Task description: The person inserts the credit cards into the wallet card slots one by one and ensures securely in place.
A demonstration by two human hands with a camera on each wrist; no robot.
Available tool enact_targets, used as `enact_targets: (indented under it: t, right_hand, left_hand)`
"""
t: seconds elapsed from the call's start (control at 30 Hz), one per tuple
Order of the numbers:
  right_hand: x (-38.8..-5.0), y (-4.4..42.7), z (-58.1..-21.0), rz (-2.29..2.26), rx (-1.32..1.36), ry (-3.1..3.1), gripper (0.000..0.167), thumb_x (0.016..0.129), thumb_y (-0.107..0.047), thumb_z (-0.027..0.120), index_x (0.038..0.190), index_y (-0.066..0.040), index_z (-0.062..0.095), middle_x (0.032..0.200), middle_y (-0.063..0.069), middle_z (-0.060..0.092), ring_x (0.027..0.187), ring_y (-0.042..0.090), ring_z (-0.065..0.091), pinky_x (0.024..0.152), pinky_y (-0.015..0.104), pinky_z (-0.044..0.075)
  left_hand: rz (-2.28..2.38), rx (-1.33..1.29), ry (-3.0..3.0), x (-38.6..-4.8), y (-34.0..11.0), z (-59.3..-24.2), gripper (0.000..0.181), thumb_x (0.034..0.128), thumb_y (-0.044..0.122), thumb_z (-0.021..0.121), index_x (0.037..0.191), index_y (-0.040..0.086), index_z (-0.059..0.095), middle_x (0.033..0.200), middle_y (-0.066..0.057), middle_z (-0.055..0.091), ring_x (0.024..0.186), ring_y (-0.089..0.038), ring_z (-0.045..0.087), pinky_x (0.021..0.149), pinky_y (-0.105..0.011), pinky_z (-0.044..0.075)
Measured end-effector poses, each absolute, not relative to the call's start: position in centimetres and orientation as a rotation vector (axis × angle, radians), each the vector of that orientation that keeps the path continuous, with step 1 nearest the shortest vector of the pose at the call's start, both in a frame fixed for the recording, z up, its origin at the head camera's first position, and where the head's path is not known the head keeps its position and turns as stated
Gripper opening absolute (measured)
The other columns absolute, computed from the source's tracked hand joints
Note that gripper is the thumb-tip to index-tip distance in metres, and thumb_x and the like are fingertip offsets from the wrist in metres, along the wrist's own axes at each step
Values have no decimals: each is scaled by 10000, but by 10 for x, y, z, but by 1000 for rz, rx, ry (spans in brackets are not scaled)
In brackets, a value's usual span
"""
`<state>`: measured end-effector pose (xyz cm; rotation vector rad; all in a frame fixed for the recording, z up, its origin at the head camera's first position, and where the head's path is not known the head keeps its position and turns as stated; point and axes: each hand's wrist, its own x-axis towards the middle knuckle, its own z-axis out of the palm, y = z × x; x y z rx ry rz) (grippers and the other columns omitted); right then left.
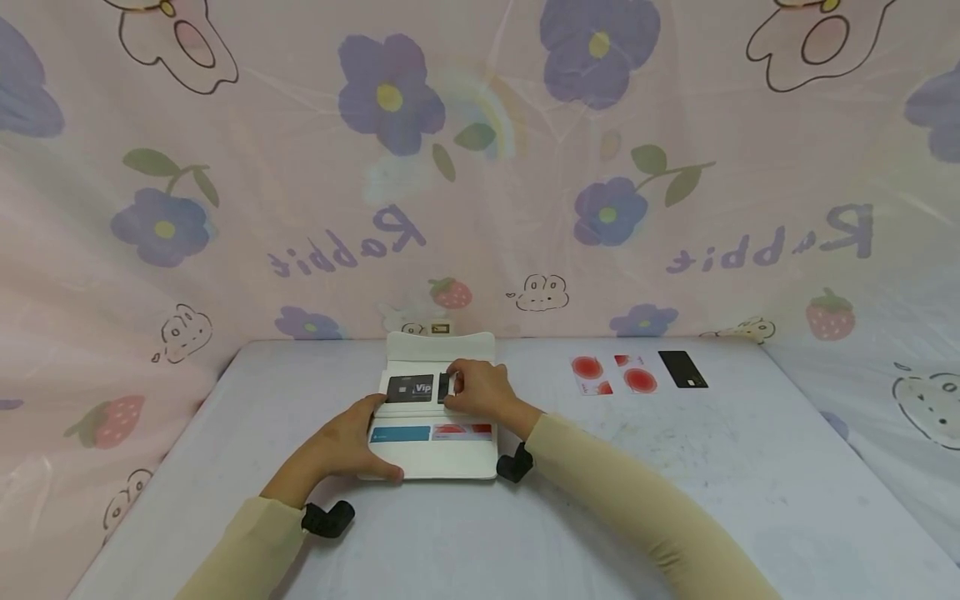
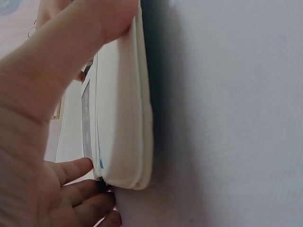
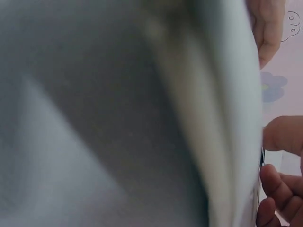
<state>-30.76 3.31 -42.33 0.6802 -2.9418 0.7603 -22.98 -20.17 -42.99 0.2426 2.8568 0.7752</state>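
Observation:
A white card wallet (image 1: 442, 463) lies unfolded on the table. My left hand (image 1: 339, 439) holds its left side, thumb at the near edge and fingers by the fold. Over the upper right pocket, my right hand (image 1: 486, 390) pinches a dark card (image 1: 442, 387), partly hidden by the fingers. Beside it, a dark card marked Vip (image 1: 400, 389) sits in the upper left pocket. In the lower half, a blue card (image 1: 401, 434) and a red-and-white card (image 1: 463, 432) show in the pockets. The left wrist view catches the wallet's side (image 2: 130, 127) close up.
On the right of the white table (image 1: 675, 517) lie two red-and-white cards (image 1: 587, 368) (image 1: 640, 381) and a black card (image 1: 683, 369). A patterned curtain (image 1: 517, 192) stands behind the table and along its sides.

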Motion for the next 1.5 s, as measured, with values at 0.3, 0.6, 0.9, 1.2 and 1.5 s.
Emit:
enact_targets:
  t: [0.3, 0.6, 0.9, 1.2, 1.5]
  right_hand:
    - [-308, 32, -424, 740, 699, -2928, 375, 777, -286, 753, 1115, -139, 687, 658, -108, 571, 637, 55, 518, 742, 370, 337]
    - [-306, 32, -423, 723, 653, -2986, 411, 785, -338, 750, 1156, -174, 690, 701, -90, 587, 702, 88, 534, 752, 369, 365]
    - [-310, 39, -421, 783, 763, -2991, 468, 799, -347, 754, 1221, -183, 639, 743, -61, 596, 680, 85, 525, 638, 254, 407]
    - [-311, 52, -412, 963, 897, -2902, 492, 795, -323, 763, 1235, -152, 628, 1031, 16, 664, 906, 158, 589, 821, 295, 506]
    - [-305, 64, -404, 975, 916, -2864, 521, 792, -324, 760, 1257, -138, 616, 1184, 62, 643, 1088, 258, 601, 948, 413, 489]
  left_hand:
    - [768, 251, 2860, -230, -202, -429, 1295, 475, 632, 877, 1468, 29, 306, 1451, -175, 450, 1272, -327, 492, 1030, -569, 419]
    - [761, 238, 2858, -229, -201, -428, 1289, 470, 638, 874, 1468, 46, 311, 1455, -167, 446, 1277, -326, 484, 1029, -577, 411]
    - [769, 228, 2859, -229, -201, -428, 1282, 474, 634, 875, 1467, 49, 313, 1443, -156, 459, 1251, -306, 497, 1020, -568, 423]
    - [748, 224, 2869, -230, -202, -429, 1287, 468, 633, 876, 1469, 52, 313, 1451, -153, 453, 1265, -309, 492, 1027, -570, 418]
    - [736, 226, 2873, -231, -201, -429, 1292, 459, 636, 878, 1463, 44, 321, 1441, -152, 464, 1255, -302, 499, 1031, -565, 418]
